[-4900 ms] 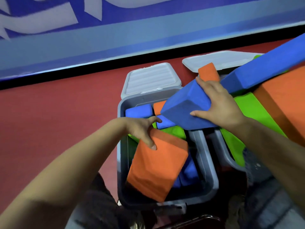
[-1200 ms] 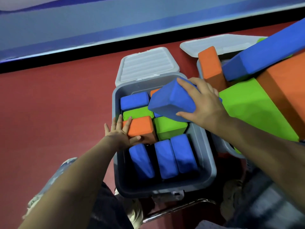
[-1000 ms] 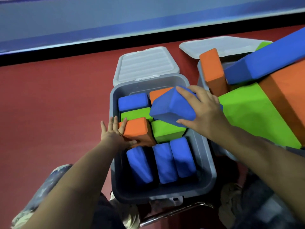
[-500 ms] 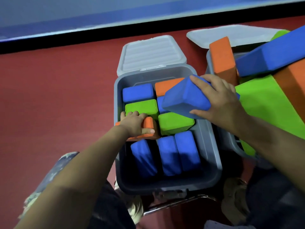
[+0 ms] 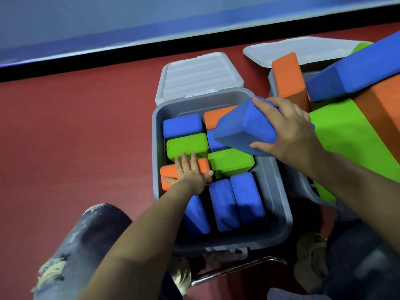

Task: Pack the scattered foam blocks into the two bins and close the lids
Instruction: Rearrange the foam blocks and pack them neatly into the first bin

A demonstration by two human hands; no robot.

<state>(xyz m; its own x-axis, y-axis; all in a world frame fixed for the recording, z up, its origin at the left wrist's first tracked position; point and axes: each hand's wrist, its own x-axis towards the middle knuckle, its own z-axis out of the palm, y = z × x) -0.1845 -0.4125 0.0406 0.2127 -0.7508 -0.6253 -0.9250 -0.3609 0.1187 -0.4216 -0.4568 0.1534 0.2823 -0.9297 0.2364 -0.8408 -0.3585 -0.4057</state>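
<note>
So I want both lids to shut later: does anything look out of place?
Yes. The right bin is overfilled: a long blue block, orange and green blocks stick up past its rim, so that lid likely can't close.

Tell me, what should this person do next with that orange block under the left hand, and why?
Probably press it further down. The left hand lies flat on the orange block, which sticks out over the bin's left rim rather than sitting level with its neighbours, while the right hand holds a blue block waiting above.
</note>
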